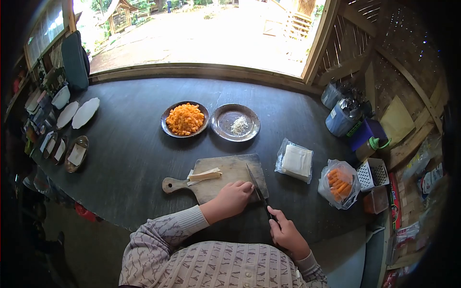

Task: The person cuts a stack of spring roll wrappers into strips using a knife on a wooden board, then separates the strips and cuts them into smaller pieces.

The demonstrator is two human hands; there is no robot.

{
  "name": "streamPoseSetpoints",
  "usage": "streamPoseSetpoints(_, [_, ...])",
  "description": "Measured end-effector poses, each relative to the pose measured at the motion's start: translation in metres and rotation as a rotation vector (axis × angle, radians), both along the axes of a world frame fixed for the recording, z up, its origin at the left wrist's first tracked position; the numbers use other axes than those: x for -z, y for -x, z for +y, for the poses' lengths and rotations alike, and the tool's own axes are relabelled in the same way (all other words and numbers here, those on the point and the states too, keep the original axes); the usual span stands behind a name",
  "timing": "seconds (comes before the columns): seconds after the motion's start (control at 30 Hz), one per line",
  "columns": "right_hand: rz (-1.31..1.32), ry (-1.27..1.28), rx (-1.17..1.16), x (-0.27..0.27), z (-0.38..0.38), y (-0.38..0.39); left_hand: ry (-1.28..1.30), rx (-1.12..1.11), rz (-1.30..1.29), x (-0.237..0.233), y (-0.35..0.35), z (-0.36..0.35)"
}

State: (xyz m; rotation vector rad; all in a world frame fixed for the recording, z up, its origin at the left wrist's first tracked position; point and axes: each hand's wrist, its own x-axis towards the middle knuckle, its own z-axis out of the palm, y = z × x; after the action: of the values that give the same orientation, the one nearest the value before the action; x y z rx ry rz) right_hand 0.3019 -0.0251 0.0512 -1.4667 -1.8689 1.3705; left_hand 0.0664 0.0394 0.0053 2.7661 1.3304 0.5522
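A wooden cutting board (228,165) with a handle lies on the dark table. My left hand (233,198) rests on its lower right part, fingers curled down; whatever lies under them is hidden. In my right hand (286,231) is a black-handled knife (255,181), its blade beside my left fingertips and pointing away from me. Pale strips (205,175) are stacked on the board's left side. Beyond the board stand a plate of orange diced pieces (185,119) and a plate (222,132) with a small heap of pale shreds (239,126).
Right of the board lie a bag of pale square sheets (297,161) and a bag of orange sticks (339,184). A white basket (373,174) and containers (342,116) line the right edge. White plates (86,113) and small oval dishes (77,154) sit at the left.
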Motion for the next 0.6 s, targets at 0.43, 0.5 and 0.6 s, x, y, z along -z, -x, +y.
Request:
streamPoseSetpoints(0.43, [-0.109,-0.068,-0.029,-0.013,-0.012,0.007,0.044,-0.013,-0.032,-0.002,-0.001,-0.002])
streamPoseSetpoints(0.5, [-0.083,-0.228,-0.021,-0.005,-0.006,0.018,0.048,-0.016,-0.051,-0.001,-0.001,-0.001])
streamPoseSetpoints(0.6, [0.007,-0.171,-0.013,0.013,0.004,0.015,0.026,-0.02,-0.035,0.001,0.0,-0.001])
